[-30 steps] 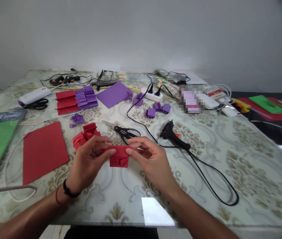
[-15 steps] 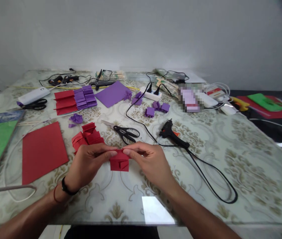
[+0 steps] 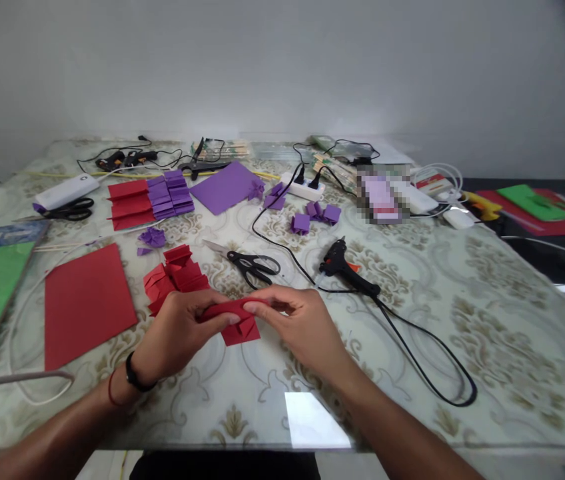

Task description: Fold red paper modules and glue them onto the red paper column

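Red folded paper (image 3: 242,332) is held over the near half of the table (image 3: 202,413). Grip: left hand (image 3: 176,335) and right hand (image 3: 304,328) each pinch its upper band, thumbs towards the wearer; lower part projects free. Judged light, stiffest along the folds, easily creased; best held gently near the band's ends. Table surface glossy, scroll-patterned, 1 bright reflection (image 3: 315,420) near the front edge; plain grey wall (image 3: 282,67) behind.
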`<state>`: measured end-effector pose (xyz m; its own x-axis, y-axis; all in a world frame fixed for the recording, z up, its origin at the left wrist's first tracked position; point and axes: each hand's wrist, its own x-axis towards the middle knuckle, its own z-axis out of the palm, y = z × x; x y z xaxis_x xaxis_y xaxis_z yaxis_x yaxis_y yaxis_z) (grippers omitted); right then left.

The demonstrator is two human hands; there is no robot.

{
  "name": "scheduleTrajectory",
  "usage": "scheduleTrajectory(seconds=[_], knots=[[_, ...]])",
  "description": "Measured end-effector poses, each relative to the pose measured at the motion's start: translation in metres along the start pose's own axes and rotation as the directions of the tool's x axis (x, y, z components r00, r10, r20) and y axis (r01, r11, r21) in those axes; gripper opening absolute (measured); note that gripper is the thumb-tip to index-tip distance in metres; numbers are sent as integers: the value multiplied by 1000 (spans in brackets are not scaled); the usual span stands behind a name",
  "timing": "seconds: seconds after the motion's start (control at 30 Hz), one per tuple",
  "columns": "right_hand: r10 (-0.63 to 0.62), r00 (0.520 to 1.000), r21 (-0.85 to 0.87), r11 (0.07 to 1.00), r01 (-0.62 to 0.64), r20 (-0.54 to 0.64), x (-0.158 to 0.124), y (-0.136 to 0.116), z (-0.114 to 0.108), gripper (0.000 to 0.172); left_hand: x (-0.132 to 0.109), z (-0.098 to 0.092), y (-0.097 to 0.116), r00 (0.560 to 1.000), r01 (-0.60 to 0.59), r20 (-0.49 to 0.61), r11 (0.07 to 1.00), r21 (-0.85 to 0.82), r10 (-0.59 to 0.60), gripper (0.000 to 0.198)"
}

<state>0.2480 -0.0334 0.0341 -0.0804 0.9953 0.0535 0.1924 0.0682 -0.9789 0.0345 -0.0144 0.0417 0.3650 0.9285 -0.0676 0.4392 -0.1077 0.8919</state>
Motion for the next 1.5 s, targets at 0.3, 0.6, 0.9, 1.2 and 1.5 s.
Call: scheduleTrajectory(seconds=[0.3,0.6,0.9,1.2,1.5], knots=[[-38,994,-59,997,44,102,1,-1,0,11,0,-1,5,997,-27,74,1000,0,27,38],[-102,993,-63,992,106,66,1,-5,-2,10,-5,-2,5,991,-130,-14,991,40,131,30],[-111,994,-78,991,111,5,2,-3,-5,15,-3,-1,5,997,-75,3,997,2,75,33],[-3,996,24,1000,1,85,2,-2,2,11,-4,2,7,999,-36,-34,993,-108,33,25],[-173,982,58,984,168,83,-3,-2,4,11,-5,0,0,989,-147,-5,981,-127,148,13]])
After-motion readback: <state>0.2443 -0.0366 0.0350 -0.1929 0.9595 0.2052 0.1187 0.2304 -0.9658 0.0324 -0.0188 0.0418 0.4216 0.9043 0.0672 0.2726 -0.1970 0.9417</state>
